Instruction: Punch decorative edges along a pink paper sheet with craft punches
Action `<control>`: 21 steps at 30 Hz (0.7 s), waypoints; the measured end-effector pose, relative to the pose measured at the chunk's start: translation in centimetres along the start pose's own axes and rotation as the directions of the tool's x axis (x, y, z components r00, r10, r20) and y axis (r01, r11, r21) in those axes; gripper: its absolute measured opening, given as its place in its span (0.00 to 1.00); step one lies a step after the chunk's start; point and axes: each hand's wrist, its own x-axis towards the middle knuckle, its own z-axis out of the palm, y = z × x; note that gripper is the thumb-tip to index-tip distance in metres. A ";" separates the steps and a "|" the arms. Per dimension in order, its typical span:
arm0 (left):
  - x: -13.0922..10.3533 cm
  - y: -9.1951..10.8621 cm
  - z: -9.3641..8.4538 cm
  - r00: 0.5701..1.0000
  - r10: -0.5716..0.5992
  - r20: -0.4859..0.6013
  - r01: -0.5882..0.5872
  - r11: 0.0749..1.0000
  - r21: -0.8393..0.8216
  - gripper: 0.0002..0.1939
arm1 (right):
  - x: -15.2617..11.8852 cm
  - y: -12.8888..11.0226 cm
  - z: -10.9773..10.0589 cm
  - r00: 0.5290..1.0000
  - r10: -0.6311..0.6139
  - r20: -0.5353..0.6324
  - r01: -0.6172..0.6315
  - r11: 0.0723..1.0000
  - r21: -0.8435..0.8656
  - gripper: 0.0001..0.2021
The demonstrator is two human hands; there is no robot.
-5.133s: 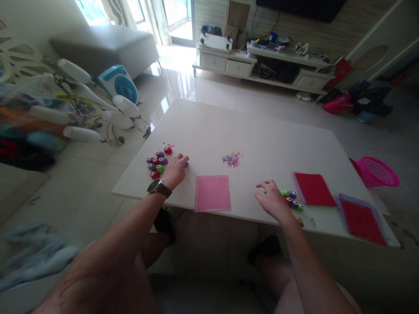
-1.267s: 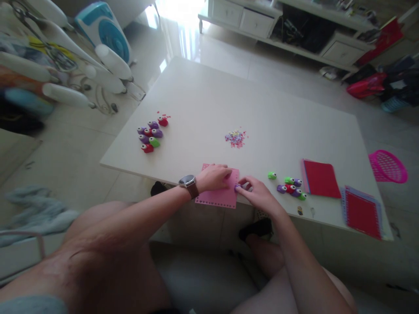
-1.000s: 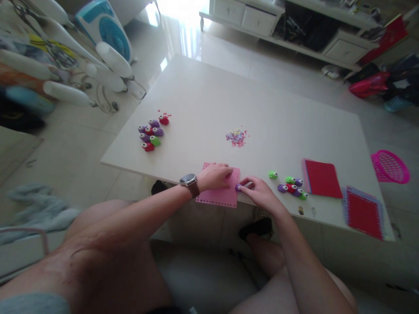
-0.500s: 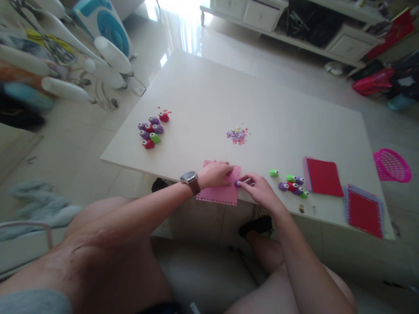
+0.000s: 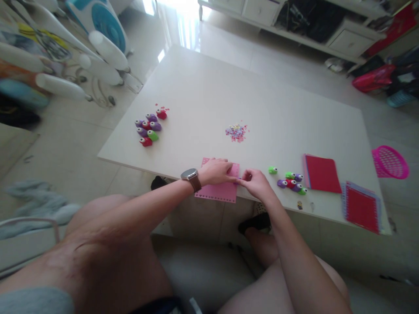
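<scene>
A pink sheet (image 5: 216, 192) with small holes punched along its edges lies at the table's near edge. My left hand (image 5: 218, 171), with a watch on the wrist, rests on the sheet, its thumb reaching toward the right edge. At that edge my right hand (image 5: 255, 182) is closed on a small purple punch (image 5: 240, 179), mostly hidden by the fingers. Right of this hand stand a green punch (image 5: 273, 170) and a cluster of several coloured punches (image 5: 290, 183). Beyond the sheet is a pile of tiny paper cutouts (image 5: 236, 132).
More punches (image 5: 146, 125) stand at the left of the white table (image 5: 262, 100). Red-topped paper stacks (image 5: 323, 174) (image 5: 362, 207) lie at the right. A pink basket (image 5: 391, 162) is beyond the right edge. Two small items lie near the front edge.
The fingers of my right hand have curled more over the purple punch, which shows less. My left thumb has stretched toward it. The whole view has shifted slightly.
</scene>
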 end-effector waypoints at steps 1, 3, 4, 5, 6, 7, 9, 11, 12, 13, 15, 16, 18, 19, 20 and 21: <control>0.0 0.1 0.0 1.000 -0.009 -0.003 0.009 1.000 0.011 0.35 | 0.1 0.0 0.0 1.000 0.019 0.007 -0.019 1.000 -0.016 0.17; 0.1 0.3 0.0 0.999 -0.037 0.002 0.037 0.999 0.013 0.33 | 0.4 -0.1 0.0 0.997 0.073 0.018 -0.073 0.997 -0.034 0.17; 0.2 0.4 0.0 0.999 -0.052 0.008 0.052 0.999 0.007 0.33 | 0.5 -0.2 0.0 0.995 0.099 0.024 -0.098 0.994 -0.041 0.18; 0.3 0.4 0.0 0.998 -0.066 0.015 0.066 0.998 -0.001 0.33 | 0.6 -0.3 0.0 0.992 0.122 0.026 -0.121 0.991 -0.050 0.18; 0.4 0.4 0.0 0.997 -0.077 0.017 0.077 0.997 -0.008 0.33 | 0.7 -0.5 0.0 0.990 0.138 0.027 -0.136 0.989 -0.060 0.19; 0.5 0.3 0.0 0.996 -0.086 0.016 0.086 0.996 -0.013 0.33 | 0.8 -0.6 0.0 0.989 0.146 0.025 -0.144 0.987 -0.071 0.19; 0.7 0.1 0.1 0.996 -0.089 0.011 0.089 0.996 -0.022 0.33 | 1.0 -0.8 0.0 0.989 0.146 0.023 -0.144 0.986 -0.088 0.19; 1.0 -0.1 0.1 0.996 -0.083 0.026 0.084 0.996 -0.034 0.34 | 1.0 -0.9 -0.1 0.990 0.139 0.035 -0.135 0.986 -0.096 0.18; 1.1 -0.3 0.0 0.996 -0.078 0.043 0.080 0.996 -0.039 0.33 | 0.9 -0.9 -0.3 0.991 0.128 0.045 -0.123 0.987 -0.098 0.18; 1.1 -0.4 0.0 0.995 -0.073 0.061 0.076 0.996 -0.042 0.33 | 0.8 -0.9 -0.5 0.992 0.115 0.057 -0.109 0.989 -0.099 0.17; 1.1 -0.5 -0.2 0.994 -0.067 0.087 0.071 0.997 -0.041 0.29 | 0.4 -0.8 -1.2 0.994 0.080 0.079 -0.073 0.993 -0.094 0.16; 1.1 -0.5 -0.3 0.994 -0.062 0.090 0.066 0.997 -0.037 0.27 | 0.1 -0.8 -1.5 0.994 0.066 0.085 -0.058 0.994 -0.088 0.16; 1.0 -0.5 -0.5 0.995 -0.044 0.085 0.047 0.998 -0.030 0.21 | -0.3 -0.7 -2.2 0.995 0.055 0.079 -0.049 0.996 -0.079 0.14; 0.9 -0.5 -0.6 0.996 -0.032 0.083 0.035 0.999 -0.028 0.18 | -0.5 -0.8 -2.5 0.997 0.048 0.065 -0.043 0.996 -0.080 0.13; 0.8 -0.5 -0.6 0.996 -0.020 0.082 0.022 0.999 -0.027 0.16 | -0.7 -0.8 -2.6 0.999 0.029 0.044 -0.025 0.996 -0.086 0.12; 0.8 -0.5 -0.6 0.997 -0.009 0.080 0.011 1.000 -0.028 0.14 | -0.8 -0.8 -2.6 1.000 -0.002 0.023 0.005 0.995 -0.098 0.10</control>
